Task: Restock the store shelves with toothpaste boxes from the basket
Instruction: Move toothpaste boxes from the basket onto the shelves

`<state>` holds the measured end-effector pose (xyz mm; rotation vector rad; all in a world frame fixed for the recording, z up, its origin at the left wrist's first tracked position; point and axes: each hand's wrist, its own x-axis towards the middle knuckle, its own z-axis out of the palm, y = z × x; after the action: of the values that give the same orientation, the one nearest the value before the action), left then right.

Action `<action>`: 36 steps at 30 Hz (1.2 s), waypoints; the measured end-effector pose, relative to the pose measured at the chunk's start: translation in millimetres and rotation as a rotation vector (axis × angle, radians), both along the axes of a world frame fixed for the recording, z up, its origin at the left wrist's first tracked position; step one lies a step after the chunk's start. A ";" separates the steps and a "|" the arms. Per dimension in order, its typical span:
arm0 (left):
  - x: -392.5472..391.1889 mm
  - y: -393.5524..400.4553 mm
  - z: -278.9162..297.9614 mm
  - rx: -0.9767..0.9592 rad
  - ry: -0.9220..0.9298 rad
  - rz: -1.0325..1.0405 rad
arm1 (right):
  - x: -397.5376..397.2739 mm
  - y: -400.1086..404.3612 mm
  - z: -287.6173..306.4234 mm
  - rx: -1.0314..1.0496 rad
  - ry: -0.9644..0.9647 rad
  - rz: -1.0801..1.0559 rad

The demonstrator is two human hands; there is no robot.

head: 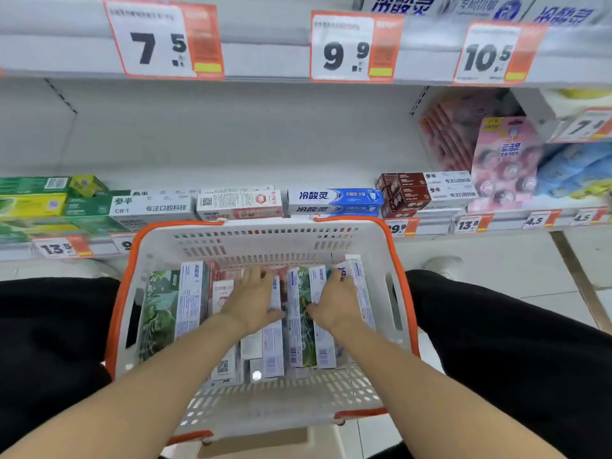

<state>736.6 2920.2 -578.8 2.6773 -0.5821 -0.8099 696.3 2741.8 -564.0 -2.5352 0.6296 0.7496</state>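
Reaching into basket (394, 293) | left hand (253, 301), right hand (334, 303) on toothpaste boxes (298, 313) | fingers' grip unclear

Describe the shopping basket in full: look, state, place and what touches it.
The basket is white plastic with slotted walls, an orange rim and side hand slots. It sits upright between the person's black-clad knees, in front of the low shelf. Toothpaste boxes stand packed on edge inside. The left hand and right hand reach in and rest on the boxes, fingers spread.
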 end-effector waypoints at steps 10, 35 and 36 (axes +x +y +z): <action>6.8 -11.5 3.6 -0.176 0.193 0.165 | 9.0 -16.8 29.0 0.213 0.073 -0.165; 18.3 -50.6 57.9 -0.799 0.848 0.694 | 21.2 -118.4 89.9 0.906 -0.055 -0.574; 21.5 -47.8 66.5 -0.862 0.894 0.681 | 22.5 -117.7 94.4 0.914 -0.070 -0.575</action>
<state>758.1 2872.4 -512.3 1.3571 0.1909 -1.0696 718.8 2624.1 -469.6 -1.4430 0.7237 0.5475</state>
